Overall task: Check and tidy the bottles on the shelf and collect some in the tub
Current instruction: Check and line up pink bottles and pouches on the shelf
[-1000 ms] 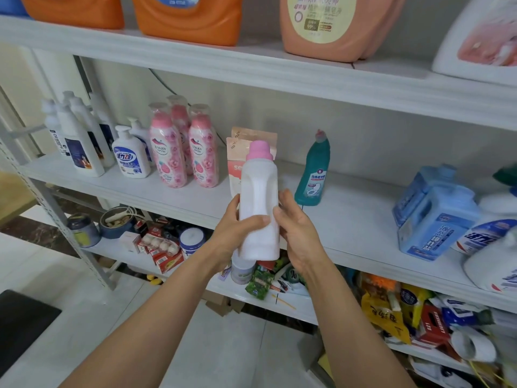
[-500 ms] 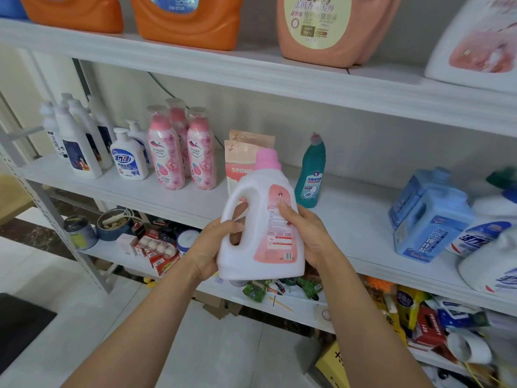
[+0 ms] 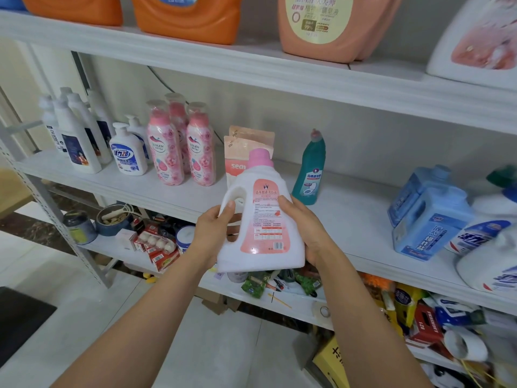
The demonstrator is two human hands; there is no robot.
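White bottle (image 3: 260,219) with a pink cap (image 3: 260,158) on top, held up in front of the middle shelf (image 3: 352,219), not touching it. Left hand (image 3: 210,236) wrapped round the handle side, right hand (image 3: 307,231) wrapped round the other side. Cannot see inside, so no telling how full.

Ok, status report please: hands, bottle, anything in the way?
Left hand grips handle side, right hand the other. White bottle near upright, off the shelf. Nothing blocking.
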